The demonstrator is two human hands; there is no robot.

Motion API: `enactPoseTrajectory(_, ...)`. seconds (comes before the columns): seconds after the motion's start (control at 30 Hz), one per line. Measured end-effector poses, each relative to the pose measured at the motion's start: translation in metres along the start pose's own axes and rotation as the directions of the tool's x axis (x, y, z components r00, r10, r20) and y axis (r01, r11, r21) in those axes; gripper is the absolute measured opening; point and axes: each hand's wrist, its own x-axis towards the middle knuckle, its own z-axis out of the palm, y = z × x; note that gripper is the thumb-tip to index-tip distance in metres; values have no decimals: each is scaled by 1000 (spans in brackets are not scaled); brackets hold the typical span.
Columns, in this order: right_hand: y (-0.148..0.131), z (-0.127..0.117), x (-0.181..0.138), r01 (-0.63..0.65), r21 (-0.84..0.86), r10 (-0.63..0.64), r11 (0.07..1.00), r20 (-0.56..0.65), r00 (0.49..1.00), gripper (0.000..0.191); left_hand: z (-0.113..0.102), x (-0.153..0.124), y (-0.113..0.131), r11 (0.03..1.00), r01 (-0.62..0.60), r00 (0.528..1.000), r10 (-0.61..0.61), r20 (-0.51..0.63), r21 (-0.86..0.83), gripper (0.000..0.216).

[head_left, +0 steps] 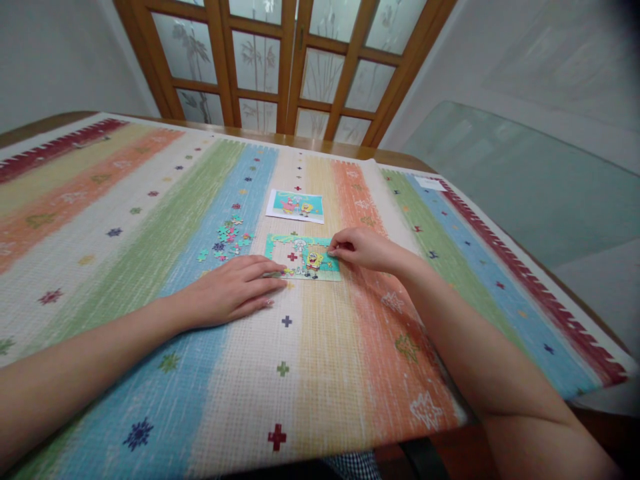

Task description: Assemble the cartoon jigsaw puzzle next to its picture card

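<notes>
A partly assembled jigsaw puzzle (325, 268) lies flat on the striped tablecloth, with a yellow cartoon figure in its right half and bare cloth showing through a gap in its left half. My left hand (233, 290) rests palm down, fingers stretched out, their tips at the puzzle's lower left edge. At the right side of the puzzle, my right hand (363, 249) pinches a small puzzle piece (333, 253) between thumb and forefinger; the fingers cover most of it. Loose puzzle pieces (231, 239) form a scattered pile left of the puzzle, beyond my left hand.
Just behind the puzzle lies a reference picture card (299, 206) with the same cartoon figures. A white slip of paper (430, 183) sits toward the far right of the tablecloth (260, 373). Wooden glazed doors (290, 67) stand beyond the table.
</notes>
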Motion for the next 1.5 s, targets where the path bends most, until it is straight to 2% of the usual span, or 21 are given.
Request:
enactPoseTrajectory(0.4,-4,3,2,-32,-115,28,993,-41,999,15,0,1,1,999,-39,999,39,0,26,37)
enactPoseTrajectory(0.53,-6,2,2,-48,-122,41,991,-63,997,16,0,2,1,998,-57,998,58,-5,37,37)
enactPoseTrajectory(0.87,-3,4,3,-25,-116,22,993,-25,999,14,-1,3,4,995,-62,998,62,7,79,37)
enactPoseTrajectory(0.97,-1,5,3,-28,-100,23,995,-60,998,14,-5,3,3,992,-63,998,64,-6,107,34)
enactPoseTrajectory(1.03,2,6,4,-29,-79,22,996,-93,995,14,-13,-1,-6,989,-32,999,34,-17,145,29)
enactPoseTrajectory(1.13,7,9,5,-15,-30,11,999,-122,992,14,-32,-16,-34,979,97,995,-93,-31,181,31)
enactPoseTrajectory(1.23,13,12,7,-6,28,11,1000,-167,986,14,-53,-36,-69,966,231,970,-238,50,116,42)
enactPoseTrajectory(1.3,15,13,8,-9,50,19,999,-194,981,15,-62,-48,-86,935,327,932,-344,119,138,52)
enactPoseTrajectory(1.4,16,14,8,-8,58,21,998,-224,974,15,-66,-57,-95,898,404,875,-435,214,174,58)
enactPoseTrajectory(1.5,17,14,8,6,63,9,998,-242,970,15,-62,-58,-93,890,420,849,-454,269,178,57)
